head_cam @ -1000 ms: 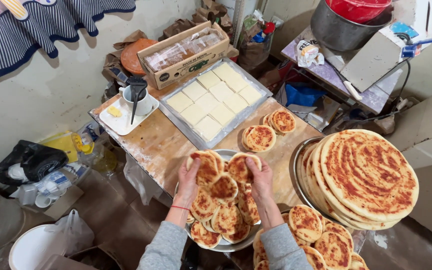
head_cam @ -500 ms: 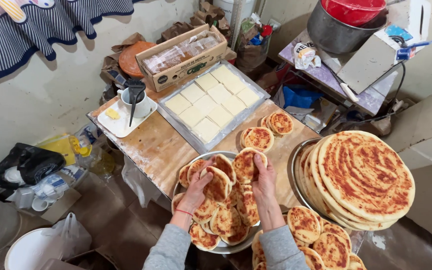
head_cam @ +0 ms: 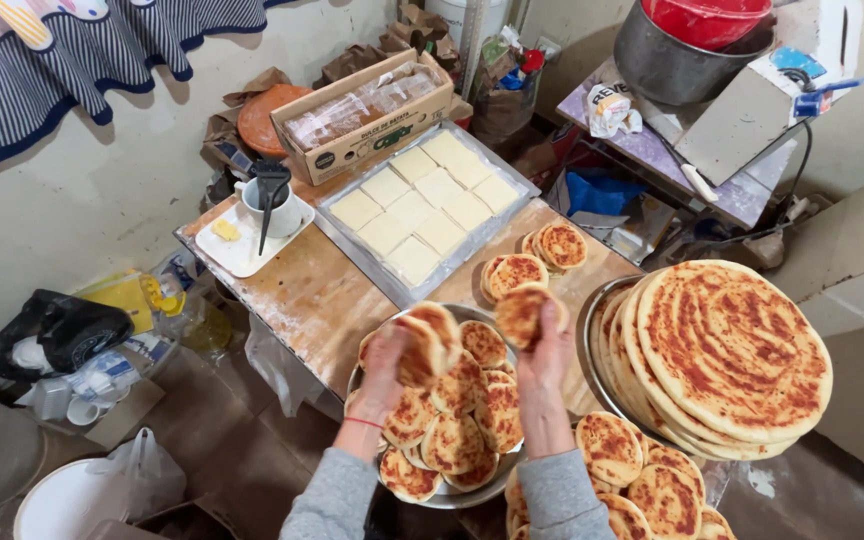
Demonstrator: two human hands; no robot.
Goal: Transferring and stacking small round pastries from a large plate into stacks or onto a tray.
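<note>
1. The wooden table (head_cam: 322,295) carries nearly everything in view, its bare boards dusted pale with flour.
2. A stack of large browned flatbreads (head_cam: 727,350) fills a metal pan at the table's right end.
3. A foil-lined tray (head_cam: 352,245) of pale square dough pieces (head_cam: 422,205) lies at the back, a cardboard box (head_cam: 362,115) just behind it.
4. The round metal tray (head_cam: 452,495) near the front edge is heaped with small round breads (head_cam: 457,435) (more lie loose to its right).
5. The left hand (head_cam: 387,365) is lifted above that heap, fingers closed round one small bread (head_cam: 422,340).
6. The right hand (head_cam: 549,355) holds up another small bread (head_cam: 524,312), gripped from below, above the tray's far rim.
7. Two small browned rounds (head_cam: 537,260) rest on the table just beyond it.
</note>
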